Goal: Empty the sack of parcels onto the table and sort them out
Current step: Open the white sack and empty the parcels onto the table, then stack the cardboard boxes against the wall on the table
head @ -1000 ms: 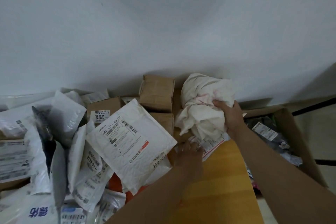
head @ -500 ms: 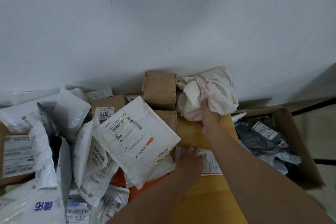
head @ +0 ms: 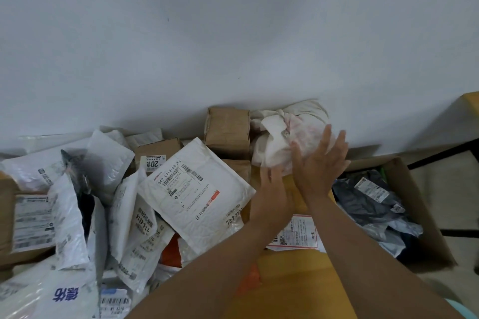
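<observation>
The crumpled white sack [head: 282,134] lies bunched against the wall at the table's far edge, beside a small brown box [head: 227,125]. My right hand [head: 320,163] is flat with straight fingers, its palm against the sack's near side. My left hand [head: 273,194] reaches up under the sack's lower edge, fingers relaxed, just touching it. A heap of parcels covers the left of the wooden table [head: 293,282]: a white padded mailer [head: 197,194] on top, white poly bags [head: 75,215] and cardboard boxes [head: 158,153].
An open cardboard carton [head: 412,189] stands to the right below table level, holding dark and grey poly parcels [head: 373,202]. A flat labelled envelope [head: 298,235] lies on the table under my forearms. The white wall runs close behind the table.
My right hand carried the bunched sack to the wall, let go and now lies flat against it. My left hand moved from the flat envelope up to the sack's lower edge.
</observation>
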`<action>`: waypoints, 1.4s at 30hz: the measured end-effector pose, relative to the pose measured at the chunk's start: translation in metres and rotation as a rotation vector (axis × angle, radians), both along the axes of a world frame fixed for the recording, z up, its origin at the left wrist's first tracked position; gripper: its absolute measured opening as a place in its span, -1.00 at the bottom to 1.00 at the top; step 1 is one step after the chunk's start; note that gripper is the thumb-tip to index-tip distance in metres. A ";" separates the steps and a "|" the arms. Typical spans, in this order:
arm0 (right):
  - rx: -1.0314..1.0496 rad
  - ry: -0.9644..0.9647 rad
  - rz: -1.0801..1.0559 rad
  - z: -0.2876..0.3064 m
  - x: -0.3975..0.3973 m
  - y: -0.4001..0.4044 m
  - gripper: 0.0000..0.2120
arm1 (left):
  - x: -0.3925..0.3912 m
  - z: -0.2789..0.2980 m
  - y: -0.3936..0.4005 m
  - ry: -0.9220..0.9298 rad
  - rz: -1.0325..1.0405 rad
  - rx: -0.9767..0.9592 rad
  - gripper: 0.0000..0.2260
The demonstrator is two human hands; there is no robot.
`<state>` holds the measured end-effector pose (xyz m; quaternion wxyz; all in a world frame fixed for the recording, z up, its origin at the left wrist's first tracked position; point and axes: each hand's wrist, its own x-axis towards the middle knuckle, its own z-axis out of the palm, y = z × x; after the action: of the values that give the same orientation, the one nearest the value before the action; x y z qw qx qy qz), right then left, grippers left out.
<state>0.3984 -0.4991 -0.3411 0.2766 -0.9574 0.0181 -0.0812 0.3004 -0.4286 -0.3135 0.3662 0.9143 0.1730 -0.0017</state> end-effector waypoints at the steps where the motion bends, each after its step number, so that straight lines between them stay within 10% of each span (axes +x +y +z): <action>1: -0.047 -0.021 0.048 -0.001 0.002 -0.001 -0.25 | 0.002 0.005 -0.002 -0.031 0.023 -0.047 -0.62; 19: -0.068 0.121 0.137 -0.015 0.010 -0.014 -0.31 | 0.023 0.020 0.010 0.168 -0.148 -0.316 -0.38; 42: -0.066 -0.204 0.362 0.023 -0.041 0.017 -0.59 | -0.018 0.053 0.062 -0.155 0.167 -0.078 -0.82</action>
<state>0.3573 -0.4818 -0.3183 0.2557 -0.9403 -0.1851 -0.1270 0.2827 -0.3661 -0.2607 0.4127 0.8791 0.2195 0.0929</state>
